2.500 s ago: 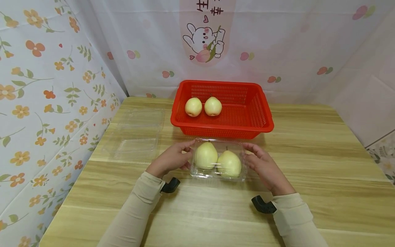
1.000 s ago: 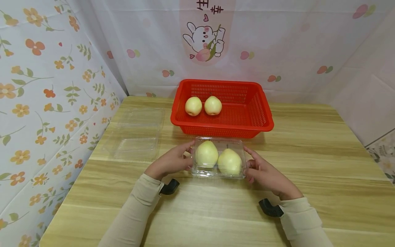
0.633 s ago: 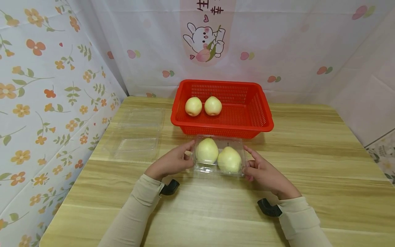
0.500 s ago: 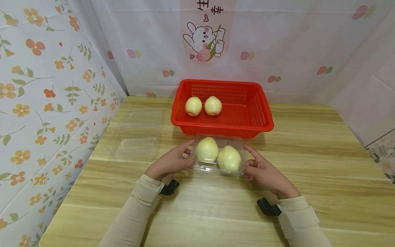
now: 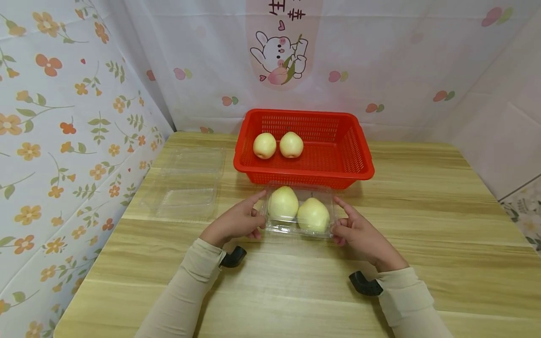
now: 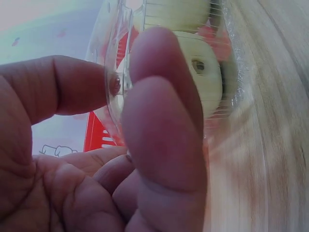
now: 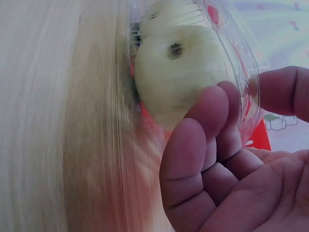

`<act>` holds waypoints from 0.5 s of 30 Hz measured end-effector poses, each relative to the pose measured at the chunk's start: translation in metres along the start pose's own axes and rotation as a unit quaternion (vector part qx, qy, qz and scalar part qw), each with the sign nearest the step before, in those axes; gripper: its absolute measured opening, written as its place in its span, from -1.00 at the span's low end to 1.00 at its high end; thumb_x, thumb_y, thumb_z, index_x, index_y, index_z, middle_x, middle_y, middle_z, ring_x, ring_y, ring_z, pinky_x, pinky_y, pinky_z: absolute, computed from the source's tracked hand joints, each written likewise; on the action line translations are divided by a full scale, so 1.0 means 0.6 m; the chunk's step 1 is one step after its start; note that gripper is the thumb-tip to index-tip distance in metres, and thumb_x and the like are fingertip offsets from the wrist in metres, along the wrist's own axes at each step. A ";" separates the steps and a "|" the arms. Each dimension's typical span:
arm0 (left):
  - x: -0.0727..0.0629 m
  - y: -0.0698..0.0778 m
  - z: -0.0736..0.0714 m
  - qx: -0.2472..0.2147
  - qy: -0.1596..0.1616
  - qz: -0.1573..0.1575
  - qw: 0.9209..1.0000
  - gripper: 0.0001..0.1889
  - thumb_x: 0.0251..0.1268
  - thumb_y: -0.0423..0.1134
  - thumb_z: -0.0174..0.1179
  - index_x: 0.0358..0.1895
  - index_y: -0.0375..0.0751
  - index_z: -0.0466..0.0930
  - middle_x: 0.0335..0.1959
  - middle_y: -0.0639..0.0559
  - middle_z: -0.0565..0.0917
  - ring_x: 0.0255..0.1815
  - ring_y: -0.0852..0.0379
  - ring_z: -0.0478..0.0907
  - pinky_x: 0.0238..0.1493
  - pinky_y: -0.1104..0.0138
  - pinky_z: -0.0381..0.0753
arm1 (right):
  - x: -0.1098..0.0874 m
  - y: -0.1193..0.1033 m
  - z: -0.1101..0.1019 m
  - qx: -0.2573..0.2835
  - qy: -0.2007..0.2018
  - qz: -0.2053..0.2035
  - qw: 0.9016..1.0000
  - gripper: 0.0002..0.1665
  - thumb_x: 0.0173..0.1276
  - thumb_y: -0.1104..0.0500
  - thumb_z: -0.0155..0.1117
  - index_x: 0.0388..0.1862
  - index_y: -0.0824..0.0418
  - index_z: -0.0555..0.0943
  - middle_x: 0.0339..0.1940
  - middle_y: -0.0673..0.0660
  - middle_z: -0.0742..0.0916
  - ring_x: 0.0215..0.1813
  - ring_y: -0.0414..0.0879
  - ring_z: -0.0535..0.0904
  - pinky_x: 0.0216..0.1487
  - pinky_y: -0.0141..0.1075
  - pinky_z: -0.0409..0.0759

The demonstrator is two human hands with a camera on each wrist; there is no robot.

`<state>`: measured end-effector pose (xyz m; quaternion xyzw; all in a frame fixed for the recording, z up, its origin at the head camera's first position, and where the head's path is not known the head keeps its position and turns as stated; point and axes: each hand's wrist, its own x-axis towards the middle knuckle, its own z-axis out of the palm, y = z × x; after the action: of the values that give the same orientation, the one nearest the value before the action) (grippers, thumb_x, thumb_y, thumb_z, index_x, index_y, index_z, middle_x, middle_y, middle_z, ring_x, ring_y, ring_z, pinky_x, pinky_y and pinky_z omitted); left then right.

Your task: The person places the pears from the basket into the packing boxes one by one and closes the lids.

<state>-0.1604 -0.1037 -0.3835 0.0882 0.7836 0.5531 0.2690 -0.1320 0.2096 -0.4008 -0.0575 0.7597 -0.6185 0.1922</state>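
Note:
A clear plastic fruit box (image 5: 279, 228) holding two pale yellow pears (image 5: 313, 216) is at the middle of the table, in front of the red basket. Its lid is over the pears. My left hand (image 5: 236, 220) pinches the left end of the box, the thumb against its rim in the left wrist view. At the right end, my right hand (image 5: 365, 237) pinches the rim between thumb and fingers. Through the ribbed plastic, a pear (image 7: 188, 82) shows its dark hollow in the right wrist view.
A red slotted basket (image 5: 304, 174) stands behind the box, with two pears (image 5: 265, 146) in its left half. More clear plastic packaging (image 5: 186, 204), apparently an open box, lies at the table's left. Patterned cloth hangs at the back and left.
The box with its two pears has shifted slightly away from me, towards the basket, both hands going with it. Since the oldest frame, my right hand's grip has moved lower on the box's right end.

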 end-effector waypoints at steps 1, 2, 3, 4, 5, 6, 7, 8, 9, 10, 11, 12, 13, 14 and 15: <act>0.000 0.000 0.000 0.001 -0.001 0.001 1.000 -0.15 0.24 -0.44 0.04 0.60 -0.10 -0.09 -0.50 -0.11 0.55 -0.56 0.00 0.60 -0.41 0.20 0.67 | 0.000 0.000 0.000 0.002 0.001 -0.002 1.000 0.03 0.32 0.43 0.11 0.63 0.17 -0.18 -0.49 0.12 0.51 -0.45 -0.10 0.50 -0.40 -0.33 0.53; 0.001 -0.001 0.000 0.002 -0.003 0.001 1.000 -0.14 0.23 -0.44 0.04 0.60 -0.10 -0.10 -0.50 -0.11 0.55 -0.56 0.00 0.59 -0.41 0.20 0.66 | 0.000 -0.001 0.001 0.005 0.002 -0.004 1.000 0.03 0.32 0.43 0.10 0.63 0.17 -0.18 -0.48 0.11 0.51 -0.45 -0.10 0.50 -0.40 -0.33 0.53; 0.001 0.000 0.000 0.002 -0.004 0.000 1.000 -0.14 0.23 -0.44 0.04 0.60 -0.10 -0.10 -0.50 -0.11 0.55 -0.56 0.00 0.59 -0.41 0.21 0.66 | 0.000 -0.001 0.002 0.006 0.003 -0.004 1.000 0.03 0.32 0.43 0.10 0.63 0.16 -0.18 -0.48 0.11 0.50 -0.45 -0.10 0.50 -0.40 -0.33 0.53; 0.001 -0.001 -0.001 0.003 -0.004 -0.001 1.000 -0.14 0.22 -0.45 0.04 0.60 -0.09 -0.10 -0.51 -0.10 0.55 -0.56 -0.01 0.59 -0.42 0.21 0.65 | 0.000 -0.001 0.002 0.007 0.004 -0.005 1.000 0.03 0.32 0.44 0.09 0.64 0.15 -0.18 -0.49 0.10 0.49 -0.46 -0.10 0.49 -0.41 -0.33 0.52; 0.001 -0.001 -0.001 0.003 -0.003 -0.001 1.000 -0.13 0.21 -0.46 0.04 0.60 -0.09 -0.10 -0.52 -0.10 0.54 -0.56 -0.01 0.59 -0.43 0.23 0.64 | 0.001 -0.001 0.003 0.008 0.005 -0.005 1.000 0.03 0.32 0.45 0.08 0.64 0.15 -0.19 -0.49 0.10 0.48 -0.46 -0.10 0.48 -0.41 -0.33 0.51; 0.001 -0.001 -0.001 0.004 -0.003 0.000 1.000 -0.12 0.20 -0.47 0.04 0.60 -0.09 -0.10 -0.53 -0.09 0.53 -0.56 -0.01 0.58 -0.44 0.24 0.63 | 0.001 0.000 0.003 0.011 0.005 -0.005 1.000 0.03 0.31 0.45 0.07 0.64 0.14 -0.19 -0.50 0.09 0.48 -0.47 -0.10 0.47 -0.42 -0.33 0.50; 0.001 -0.001 -0.001 0.003 -0.004 0.001 1.000 -0.12 0.19 -0.47 0.04 0.60 -0.10 -0.10 -0.54 -0.08 0.52 -0.57 0.00 0.57 -0.45 0.26 0.61 | 0.001 0.000 0.004 0.012 0.004 -0.006 1.000 0.03 0.31 0.47 0.06 0.64 0.14 -0.19 -0.51 0.09 0.47 -0.47 -0.11 0.46 -0.42 -0.33 0.49; 0.001 -0.001 -0.001 0.003 -0.004 0.001 1.000 -0.11 0.18 -0.48 0.04 0.60 -0.09 -0.10 -0.55 -0.07 0.52 -0.58 0.01 0.56 -0.46 0.28 0.60 | 0.002 0.001 0.005 0.015 0.005 -0.004 1.000 0.03 0.31 0.47 0.06 0.64 0.14 -0.19 -0.51 0.09 0.46 -0.48 -0.11 0.45 -0.43 -0.33 0.48; 0.001 -0.001 -0.001 0.003 -0.004 0.000 1.000 -0.11 0.19 -0.49 0.04 0.60 -0.09 -0.10 -0.56 -0.07 0.51 -0.58 0.02 0.55 -0.47 0.29 0.58 | 0.002 0.002 0.005 0.017 0.004 -0.003 1.000 0.03 0.31 0.48 0.05 0.64 0.13 -0.19 -0.52 0.08 0.46 -0.49 -0.11 0.43 -0.44 -0.33 0.47; 0.001 -0.001 -0.001 0.003 -0.004 0.000 1.000 -0.11 0.19 -0.50 0.03 0.60 -0.09 -0.10 -0.56 -0.06 0.50 -0.59 0.02 0.54 -0.48 0.30 0.56 | 0.003 0.002 0.006 0.020 0.004 -0.003 1.000 0.03 0.31 0.49 0.05 0.64 0.12 -0.19 -0.52 0.08 0.45 -0.49 -0.11 0.42 -0.44 -0.32 0.46; 0.001 -0.001 -0.001 0.003 -0.005 -0.001 1.000 -0.12 0.19 -0.50 0.03 0.60 -0.08 -0.10 -0.56 -0.06 0.50 -0.59 0.03 0.54 -0.49 0.31 0.55 | 0.004 0.003 0.006 0.021 0.005 -0.002 1.000 0.03 0.31 0.49 0.04 0.64 0.12 -0.18 -0.53 0.08 0.45 -0.49 -0.11 0.42 -0.45 -0.32 0.45; 0.000 -0.001 -0.001 0.003 -0.006 -0.002 1.000 -0.12 0.20 -0.50 0.03 0.60 -0.08 -0.10 -0.56 -0.06 0.50 -0.60 0.04 0.53 -0.49 0.32 0.53 | 0.004 0.003 0.006 0.022 0.007 -0.001 1.000 0.03 0.31 0.49 0.04 0.64 0.11 -0.18 -0.53 0.07 0.45 -0.49 -0.11 0.42 -0.45 -0.32 0.45; 0.000 -0.001 -0.001 0.004 -0.007 -0.003 1.000 -0.12 0.21 -0.50 0.03 0.60 -0.07 -0.10 -0.56 -0.06 0.50 -0.60 0.04 0.52 -0.49 0.32 0.53 | 0.004 0.004 0.006 0.022 0.008 -0.002 1.000 0.03 0.30 0.49 0.04 0.64 0.12 -0.18 -0.53 0.08 0.45 -0.49 -0.10 0.42 -0.45 -0.32 0.46; 0.000 0.000 -0.001 0.004 -0.007 -0.005 1.000 -0.12 0.22 -0.50 0.03 0.61 -0.06 -0.10 -0.56 -0.06 0.50 -0.60 0.04 0.52 -0.49 0.32 0.53 | 0.004 0.004 0.007 0.022 0.011 -0.001 1.000 0.03 0.30 0.49 0.04 0.64 0.13 -0.17 -0.53 0.08 0.45 -0.49 -0.10 0.42 -0.44 -0.32 0.47; 0.000 0.000 0.000 0.004 -0.006 -0.006 1.000 -0.12 0.22 -0.49 0.03 0.61 -0.06 -0.11 -0.56 -0.06 0.50 -0.60 0.04 0.52 -0.49 0.32 0.53 | 0.004 0.005 0.007 0.021 0.014 -0.001 1.000 0.02 0.30 0.48 0.05 0.64 0.14 -0.16 -0.53 0.08 0.45 -0.49 -0.10 0.43 -0.44 -0.31 0.48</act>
<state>-0.1608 -0.1038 -0.3837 0.0880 0.7847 0.5476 0.2769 -0.1322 0.2058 -0.4046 -0.0452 0.7494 -0.6349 0.1822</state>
